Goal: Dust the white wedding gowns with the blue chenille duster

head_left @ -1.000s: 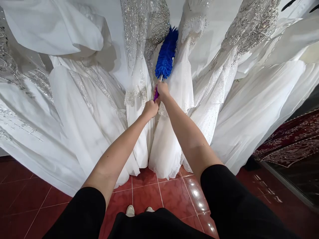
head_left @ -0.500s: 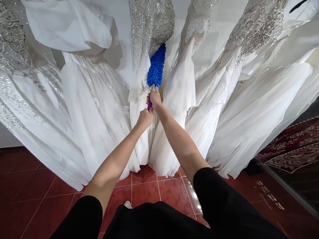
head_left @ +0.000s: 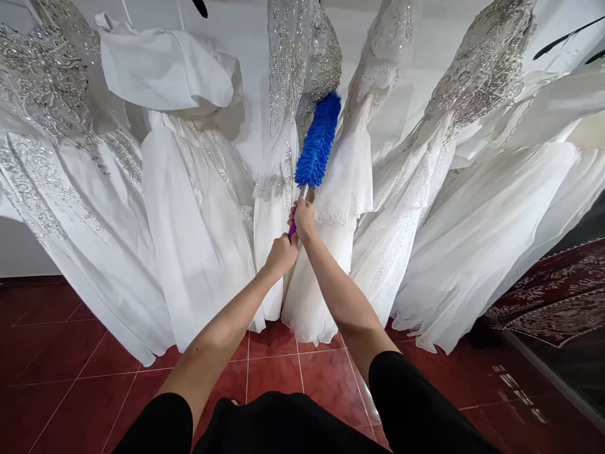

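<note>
A duster [head_left: 317, 142] with a fluffy blue head, a short metal neck and a purple handle points away from me, tilted up to the right. Both of my hands grip its handle. My right hand [head_left: 305, 219] is wrapped round the upper part, near the neck. Just below it, my left hand [head_left: 282, 252] closes on the handle's lower end. The blue head lies in front of a beaded white gown [head_left: 278, 151] and beside a white mermaid-shaped gown [head_left: 345, 161]. Whether its fibres touch the fabric, I cannot tell.
More white gowns hang along the wall: a plain-skirted gown [head_left: 184, 208] and a sequinned gown [head_left: 51, 157] on the left, a beaded-bodice gown [head_left: 425, 164] on the right. Dark red patterned cloth [head_left: 562, 290] is at far right. The red tiled floor [head_left: 274, 378] lies below.
The duster's head has swung right, out from between the gowns, and shows more fully now. Both hands still hold the handle and sit slightly lower and further right in view.
</note>
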`<action>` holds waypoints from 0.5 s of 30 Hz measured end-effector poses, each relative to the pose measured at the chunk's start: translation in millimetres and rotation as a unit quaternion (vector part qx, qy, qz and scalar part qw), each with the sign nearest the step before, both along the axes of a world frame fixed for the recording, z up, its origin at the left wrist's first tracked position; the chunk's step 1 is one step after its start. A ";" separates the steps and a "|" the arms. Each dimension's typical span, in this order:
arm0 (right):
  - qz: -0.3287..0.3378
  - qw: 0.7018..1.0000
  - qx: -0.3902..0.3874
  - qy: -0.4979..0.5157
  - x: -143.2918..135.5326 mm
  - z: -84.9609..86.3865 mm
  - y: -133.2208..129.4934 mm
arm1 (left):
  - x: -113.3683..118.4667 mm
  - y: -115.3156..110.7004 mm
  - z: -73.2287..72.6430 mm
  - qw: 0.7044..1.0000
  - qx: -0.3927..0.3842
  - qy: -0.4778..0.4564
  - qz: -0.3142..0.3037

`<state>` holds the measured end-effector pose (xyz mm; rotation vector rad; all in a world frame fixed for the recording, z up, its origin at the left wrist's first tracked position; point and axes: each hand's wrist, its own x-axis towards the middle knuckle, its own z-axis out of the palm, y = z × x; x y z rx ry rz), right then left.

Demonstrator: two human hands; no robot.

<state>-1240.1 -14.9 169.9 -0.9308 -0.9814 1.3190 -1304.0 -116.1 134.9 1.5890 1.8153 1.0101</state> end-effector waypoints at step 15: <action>-0.078 0.994 0.076 0.008 -38.9 -10.3 -57.0 | -46.6 -18.4 -56.8 0.990 0.079 -0.083 -0.084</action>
